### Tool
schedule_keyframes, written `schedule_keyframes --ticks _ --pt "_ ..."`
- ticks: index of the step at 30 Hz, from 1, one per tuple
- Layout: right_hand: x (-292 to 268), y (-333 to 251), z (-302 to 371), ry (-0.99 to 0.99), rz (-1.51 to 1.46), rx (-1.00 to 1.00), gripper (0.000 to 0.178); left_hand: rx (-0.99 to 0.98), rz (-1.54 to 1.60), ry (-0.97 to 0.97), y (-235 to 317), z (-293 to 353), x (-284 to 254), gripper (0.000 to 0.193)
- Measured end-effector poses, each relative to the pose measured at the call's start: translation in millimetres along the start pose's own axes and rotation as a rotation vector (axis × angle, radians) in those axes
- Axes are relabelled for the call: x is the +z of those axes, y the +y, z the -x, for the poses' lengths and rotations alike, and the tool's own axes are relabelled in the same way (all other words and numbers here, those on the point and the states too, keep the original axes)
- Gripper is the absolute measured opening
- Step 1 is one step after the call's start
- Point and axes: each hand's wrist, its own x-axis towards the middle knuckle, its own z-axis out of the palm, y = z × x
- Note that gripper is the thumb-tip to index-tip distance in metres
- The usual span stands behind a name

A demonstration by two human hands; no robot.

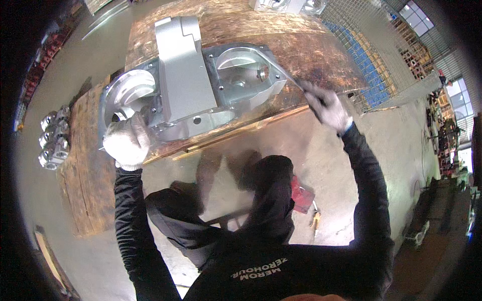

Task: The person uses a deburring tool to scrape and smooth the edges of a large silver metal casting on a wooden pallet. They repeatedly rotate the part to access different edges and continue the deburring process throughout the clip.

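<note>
On the counter [321, 57], touching the near left corner of the casting [187, 83] with the left hand [128, 142], probably to steady it, can't tell whether gripping; well apart, clasping a thin tool [287, 74] in the right hand [327, 108], angled across the right edge. Farther left, small castings [52, 140].

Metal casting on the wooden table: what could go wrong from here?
1. The slim tool in the right hand could slip on the metal casting and scratch the nearby round bore.
2. The gloved left hand is at the casting's left front corner; its fingers could get nicked on an edge.
3. The casting lies near the front edge of the wooden table, so a hard push might shift it toward the person.
</note>
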Motion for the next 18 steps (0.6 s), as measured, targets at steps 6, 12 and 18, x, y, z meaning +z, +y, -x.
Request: schedule_keyframes --ticks 6,12,18 --pt "3 -7 9 -0.023 -0.133 0.228 0.041 -0.037 0.049 -0.005 6 -7 -6 0.02" --pt "20 10 -100 -0.003 -0.053 0.289 0.042 0.038 0.029 0.013 6 -13 -5 0.014" --pt "13 -19 -107 -0.076 -0.023 0.351 0.043 0.005 0.026 0.027 0 -6 -5 0.013"
